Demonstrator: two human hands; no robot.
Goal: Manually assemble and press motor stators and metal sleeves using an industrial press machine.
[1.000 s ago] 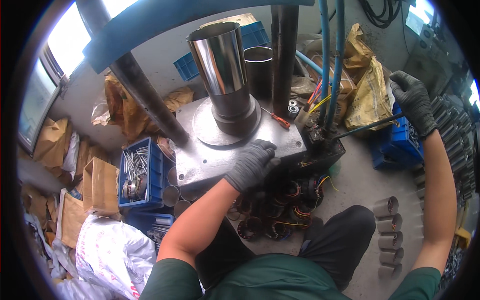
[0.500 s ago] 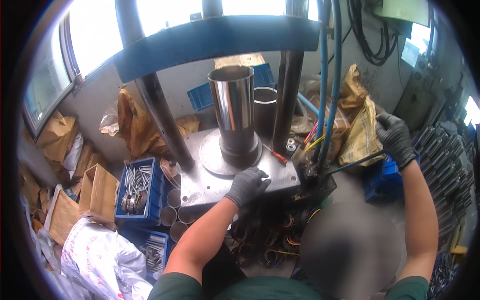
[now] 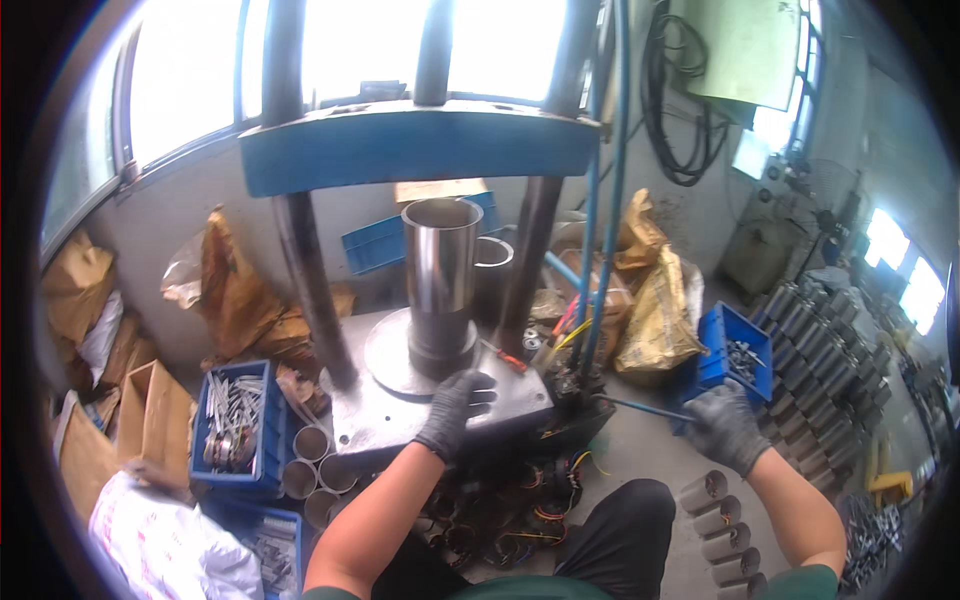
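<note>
A shiny metal cylinder (image 3: 440, 265) stands upright on a round metal disc (image 3: 388, 362) on the steel bed (image 3: 380, 428) of a press. Its top is just below the blue crossbeam (image 3: 420, 150). In its grey glove, my left hand (image 3: 455, 412) rests at the front of the bed by the cylinder's base, fingers apart and holding nothing. My gloved right hand (image 3: 728, 430) is closed around the outer end of a thin lever (image 3: 640, 407), which slopes down to the right from the press. A red-handled screwdriver (image 3: 510, 359) lies on the bed's right side.
Blue crates of metal parts stand left (image 3: 270, 430) and right (image 3: 760, 350). Short tubes (image 3: 715, 490) line the floor by my right forearm, and stacked cylinders (image 3: 815, 360) lie beyond. Wires (image 3: 545, 510) crowd below the bed. Blue hoses (image 3: 607, 210) rise beside the press.
My right hand has lowered the lever from an upward slant to a downward one. My left hand stays by the cylinder's base, and the view has tilted up.
</note>
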